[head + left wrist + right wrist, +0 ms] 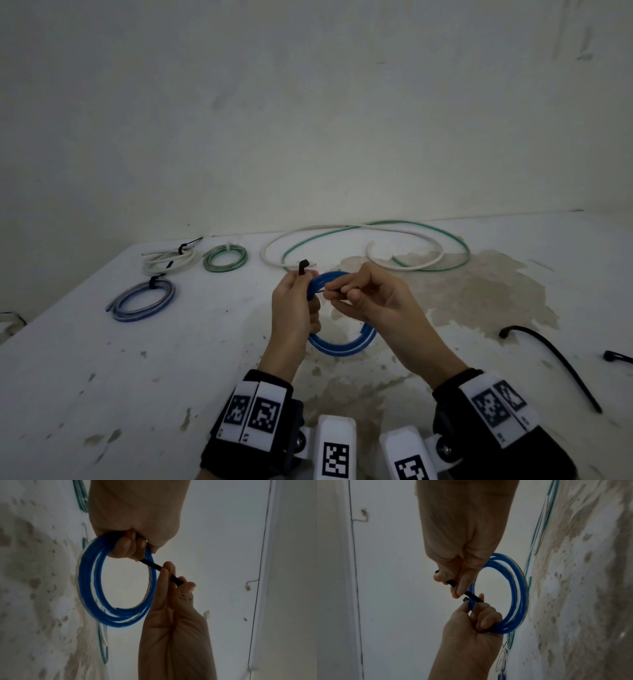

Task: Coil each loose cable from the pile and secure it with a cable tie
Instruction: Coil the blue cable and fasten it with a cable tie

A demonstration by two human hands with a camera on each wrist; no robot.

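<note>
Head view: blue coil [337, 344] held upright over table [102, 377], left hand [296, 308] curled round its upper left arc, black tie [303, 265] sticking up past the thumb. Right hand [373, 301] pinching the tie's other end just beside the coil. Far left: three coils already tied, white [169, 260], green [225, 258], blue-clear [144, 299]. Behind the hands: loose white cable [342, 230] and green cable [445, 236], crossing, still to coil. Right: spare tie [555, 359] lying flat, part of another at the edge.

Left wrist view: coil [89, 574] hanging from curled fingers [126, 547]; tie [154, 565] running taut from them to the right hand's pinch.

Right wrist view: thumb and forefinger [460, 586] clamped on the tie [471, 595], which crosses the coil's rim by the left hand [471, 628]. Tie head seemingly not yet threaded, though hard to tell.

Risks: loosening the left grip could let the turns spring apart; pulling the tie askew could catch only some turns; slipping off the thin tail would undo the wrap.

Writing: none legible; only square black-and-white markers on the wrist bands [253, 414].
</note>
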